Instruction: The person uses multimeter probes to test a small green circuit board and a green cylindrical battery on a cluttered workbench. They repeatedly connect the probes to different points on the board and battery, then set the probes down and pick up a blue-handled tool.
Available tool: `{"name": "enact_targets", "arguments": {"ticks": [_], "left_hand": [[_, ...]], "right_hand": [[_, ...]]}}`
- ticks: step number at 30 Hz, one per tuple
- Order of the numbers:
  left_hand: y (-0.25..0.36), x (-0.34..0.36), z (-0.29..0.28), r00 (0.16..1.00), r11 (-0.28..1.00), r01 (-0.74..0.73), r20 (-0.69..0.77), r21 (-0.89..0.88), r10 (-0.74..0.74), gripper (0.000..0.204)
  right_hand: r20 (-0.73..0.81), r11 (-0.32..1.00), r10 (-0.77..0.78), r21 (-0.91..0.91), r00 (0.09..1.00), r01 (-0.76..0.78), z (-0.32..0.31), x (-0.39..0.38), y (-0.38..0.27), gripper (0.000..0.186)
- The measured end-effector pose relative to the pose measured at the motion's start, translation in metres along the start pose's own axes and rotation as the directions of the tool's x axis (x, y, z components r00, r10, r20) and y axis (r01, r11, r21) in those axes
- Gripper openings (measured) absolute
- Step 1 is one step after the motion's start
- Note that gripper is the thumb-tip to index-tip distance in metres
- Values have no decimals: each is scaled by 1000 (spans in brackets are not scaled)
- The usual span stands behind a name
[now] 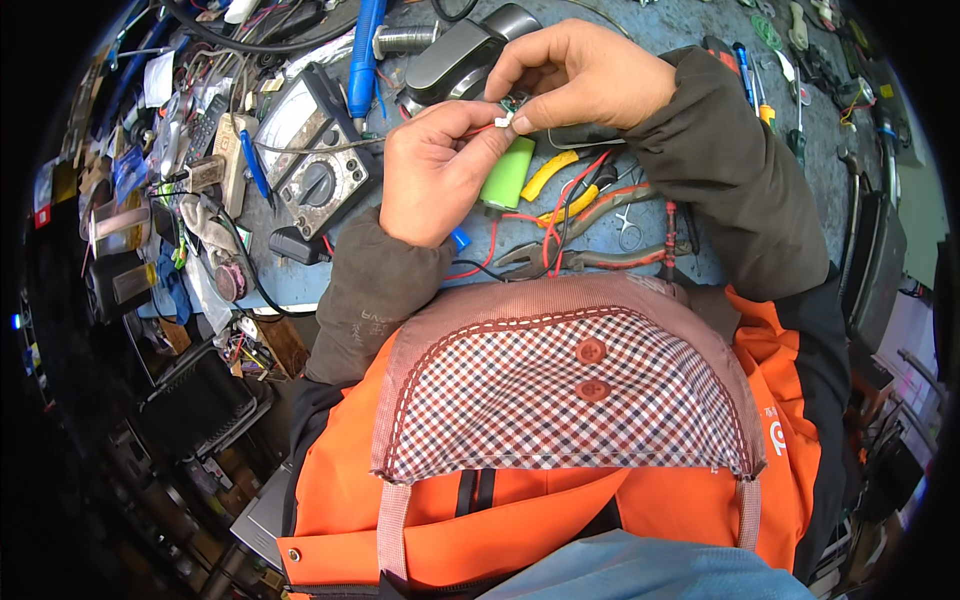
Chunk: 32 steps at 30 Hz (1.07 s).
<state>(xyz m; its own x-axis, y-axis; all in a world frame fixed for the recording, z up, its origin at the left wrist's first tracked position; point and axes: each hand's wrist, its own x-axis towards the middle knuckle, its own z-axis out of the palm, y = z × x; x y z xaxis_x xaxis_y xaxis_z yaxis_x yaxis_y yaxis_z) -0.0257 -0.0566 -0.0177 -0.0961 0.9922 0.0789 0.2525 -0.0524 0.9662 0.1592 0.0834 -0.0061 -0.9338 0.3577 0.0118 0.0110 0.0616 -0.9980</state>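
Both hands meet over the blue workbench, fingertips nearly touching. My left hand (435, 165) is closed, its thumb and forefinger pinching a small white connector (503, 121). My right hand (590, 80) is pinched at the same spot, by a tiny green part with thin wires (512, 103); its fingers hide exactly what they grip. Just below the fingertips is a bright green battery pack (510, 175), partly covered by my left hand. Behind the hands lies a dark grey plastic device (460, 60) with a glossy casing.
An analog multimeter (325, 170) lies left of my left hand. Pliers with yellow handles (550, 175), red-handled pliers (610, 258) and red and black leads (552, 240) lie near the front edge. A solder spool (405, 40) stands behind; screwdrivers (765, 100) lie right, clutter left.
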Motion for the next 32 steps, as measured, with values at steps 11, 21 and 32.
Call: {"name": "enact_targets", "arguments": {"ticks": [11,21,32], "left_hand": [[-5,-1,0,1000,999,-21,18,33,21,16],[1,-4,2,997,998,26,78,-49,-22,12],[18,-2,-10,992,972,126,-6,-197,-130,20]], "right_hand": [[-7,996,82,29,997,-81,3,0,-5,30],[-125,977,149,174,981,-126,-8,1,-7,19],[-117,954,20,300,993,16,-14,2,4,17]]}}
